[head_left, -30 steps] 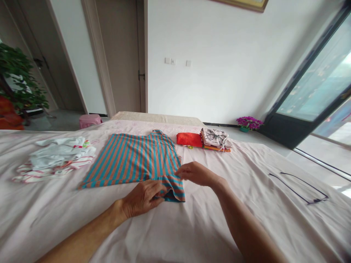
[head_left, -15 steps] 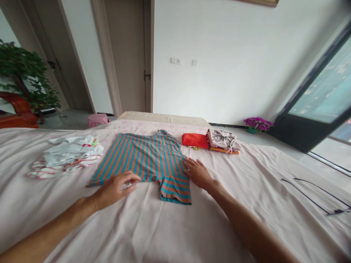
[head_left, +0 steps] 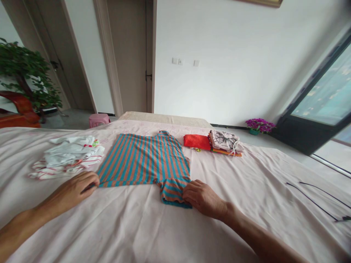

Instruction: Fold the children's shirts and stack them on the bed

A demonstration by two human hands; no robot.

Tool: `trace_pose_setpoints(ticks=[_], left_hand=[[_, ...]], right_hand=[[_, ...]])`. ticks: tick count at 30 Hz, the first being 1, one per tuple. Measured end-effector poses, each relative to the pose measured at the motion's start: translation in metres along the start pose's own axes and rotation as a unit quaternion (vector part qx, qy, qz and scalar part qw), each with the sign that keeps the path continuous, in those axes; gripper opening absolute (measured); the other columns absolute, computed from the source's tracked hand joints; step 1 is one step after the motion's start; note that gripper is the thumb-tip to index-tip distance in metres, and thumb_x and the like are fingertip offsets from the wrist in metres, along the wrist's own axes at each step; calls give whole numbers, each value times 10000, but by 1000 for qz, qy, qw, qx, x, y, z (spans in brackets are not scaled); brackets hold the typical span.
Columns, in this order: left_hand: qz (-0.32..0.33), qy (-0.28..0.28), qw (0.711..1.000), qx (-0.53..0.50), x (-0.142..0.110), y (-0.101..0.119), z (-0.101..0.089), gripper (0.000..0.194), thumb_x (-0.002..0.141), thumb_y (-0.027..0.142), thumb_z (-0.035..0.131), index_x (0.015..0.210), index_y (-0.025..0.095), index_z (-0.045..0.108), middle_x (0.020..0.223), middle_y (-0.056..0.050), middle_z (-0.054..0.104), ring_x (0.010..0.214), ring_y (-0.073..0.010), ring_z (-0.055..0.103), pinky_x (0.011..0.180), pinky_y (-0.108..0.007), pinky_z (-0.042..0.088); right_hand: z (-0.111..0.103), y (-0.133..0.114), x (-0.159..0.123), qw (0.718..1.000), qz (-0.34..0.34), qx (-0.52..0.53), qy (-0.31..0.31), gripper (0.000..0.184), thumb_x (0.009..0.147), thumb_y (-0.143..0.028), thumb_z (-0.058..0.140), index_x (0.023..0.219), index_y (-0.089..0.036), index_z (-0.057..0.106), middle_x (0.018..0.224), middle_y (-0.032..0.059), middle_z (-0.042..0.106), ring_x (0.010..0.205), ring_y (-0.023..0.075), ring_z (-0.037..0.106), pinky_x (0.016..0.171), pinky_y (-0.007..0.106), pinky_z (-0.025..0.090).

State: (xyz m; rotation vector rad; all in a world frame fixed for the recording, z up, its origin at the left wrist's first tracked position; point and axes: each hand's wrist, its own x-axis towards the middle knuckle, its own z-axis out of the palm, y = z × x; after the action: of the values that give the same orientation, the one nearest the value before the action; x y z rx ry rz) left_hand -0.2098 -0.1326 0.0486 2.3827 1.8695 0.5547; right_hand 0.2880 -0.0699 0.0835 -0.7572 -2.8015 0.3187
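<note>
A teal-and-orange striped shirt (head_left: 139, 157) lies spread sideways on the pink sheet (head_left: 142, 233), its collar end to the right and one short sleeve pointing toward me. My left hand (head_left: 85, 183) is closed on the shirt's near bottom corner, at the hem. Over the near sleeve, at its right side, my right hand (head_left: 201, 197) has its fingers curled onto the cloth. The fingertips of both hands are partly hidden.
Crumpled white clothes (head_left: 68, 153) lie left of the shirt. Beyond it to the right are a folded red cloth (head_left: 196, 141) and a folded stack with a butterfly print (head_left: 225, 140). Thin black cords or straps (head_left: 312, 201) lie at the far right.
My left hand has moved left along the near edge to the hem corner and closed there. My right hand has come down from the shoulder area to the near sleeve, its fingers now curled.
</note>
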Motion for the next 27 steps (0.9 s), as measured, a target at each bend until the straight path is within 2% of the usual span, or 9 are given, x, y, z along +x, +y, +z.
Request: trace_pose_setpoints(ticks=[4, 6, 8, 10, 15, 18, 21, 24, 27], left_hand=[[12, 15, 999, 38, -13, -13, -6, 167, 878, 308, 460, 829, 294, 619, 898, 57, 695, 918, -164, 629, 887, -303, 480], [10, 19, 999, 43, -19, -20, -7, 143, 861, 299, 484, 866, 308, 627, 935, 68, 706, 934, -164, 642, 894, -309, 491], [4, 16, 999, 37, -22, -23, -6, 193, 857, 293, 501, 987, 345, 633, 1032, 71, 708, 991, -166, 647, 921, -318, 492], [-2, 6, 1000, 30, -21, -21, -4, 249, 880, 299, 496, 1081, 371, 622, 1098, 66, 694, 1046, -167, 638, 948, -321, 484], [1, 10, 1000, 17, -14, -13, -1, 205, 923, 303, 456, 886, 310, 657, 1008, 55, 697, 1030, -154, 626, 958, -297, 472], [10, 33, 999, 5, -20, -17, -2, 190, 902, 298, 479, 871, 322, 665, 1073, 77, 702, 1061, -155, 623, 990, -309, 466], [7, 34, 999, -12, -30, -28, -4, 164, 865, 326, 512, 831, 342, 672, 1129, 85, 700, 1101, -175, 620, 1010, -329, 460], [-36, 22, 997, -62, -29, -36, -10, 132, 811, 400, 565, 785, 314, 661, 1161, 38, 704, 1166, -223, 592, 1067, -352, 413], [-120, 16, 982, -147, -8, -38, -19, 237, 826, 472, 529, 867, 262, 630, 1113, -20, 715, 1153, -257, 581, 1071, -386, 399]], right_hand=[[-7, -4, -4, 997, -23, 79, -15, 281, 1001, -240, 377, 965, -224, 655, 948, 52, 694, 900, 161, 622, 879, 312, 448], [-11, -6, -9, 992, -44, 116, -27, 272, 963, -211, 405, 1117, -219, 630, 1107, 76, 685, 1027, 178, 622, 944, 331, 450], [-11, -4, -12, 989, -59, 132, -37, 386, 907, -180, 451, 1275, -206, 565, 1245, 101, 643, 1152, 199, 591, 1007, 354, 436], [-7, 0, -12, 989, -68, 121, -44, 457, 889, -166, 474, 1338, -216, 537, 1297, 105, 622, 1221, 207, 561, 1049, 366, 417], [6, 8, -2, 995, -88, 49, -1, 302, 997, -219, 403, 1171, -254, 647, 1204, 83, 683, 1165, 191, 605, 1039, 380, 422], [2, 4, -3, 994, -94, 59, 12, 282, 1008, -234, 378, 1070, -226, 652, 1043, 92, 717, 1035, 187, 645, 1006, 380, 437], [-6, -3, -9, 992, -65, 105, -6, 275, 1014, -279, 380, 1051, -219, 645, 946, 92, 709, 929, 184, 647, 901, 336, 477], [-9, -3, -5, 978, -7, 209, 9, 291, 1019, -351, 397, 1071, -216, 649, 952, 79, 707, 887, 175, 646, 834, 309, 496], [-7, 6, 19, 916, 90, 386, 59, 338, 997, -460, 436, 1028, -192, 638, 913, 67, 704, 822, 177, 660, 760, 308, 533]])
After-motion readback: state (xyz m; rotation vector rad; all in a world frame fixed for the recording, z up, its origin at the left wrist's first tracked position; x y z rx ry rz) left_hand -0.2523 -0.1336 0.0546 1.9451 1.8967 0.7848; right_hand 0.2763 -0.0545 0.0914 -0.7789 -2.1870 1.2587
